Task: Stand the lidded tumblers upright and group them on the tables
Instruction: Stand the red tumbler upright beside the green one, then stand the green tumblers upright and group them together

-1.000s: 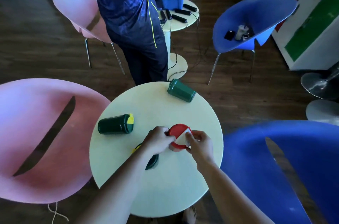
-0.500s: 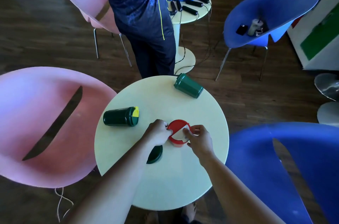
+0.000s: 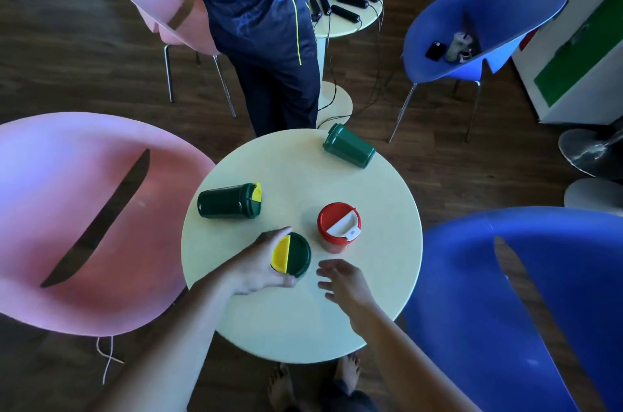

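On the round cream table a red tumbler with a red and white lid stands upright. Just left of it a green tumbler with a green and yellow lid stands upright, and my left hand is wrapped around its left side. My right hand hovers open over the table below the red tumbler, touching nothing. A second green tumbler with a yellow flap lies on its side at the table's left. A plain green tumbler lies on its side near the far edge.
A person in dark blue clothes stands at the table's far side. Pink chairs are at left and back left, blue chairs at right and back right. A small round table behind holds a blue box and black corded items.
Both hands have let go of the red tumbler, which now stands alone. My left hand has moved to the green and yellow tumbler and holds it upright. My right hand has drawn back, open.
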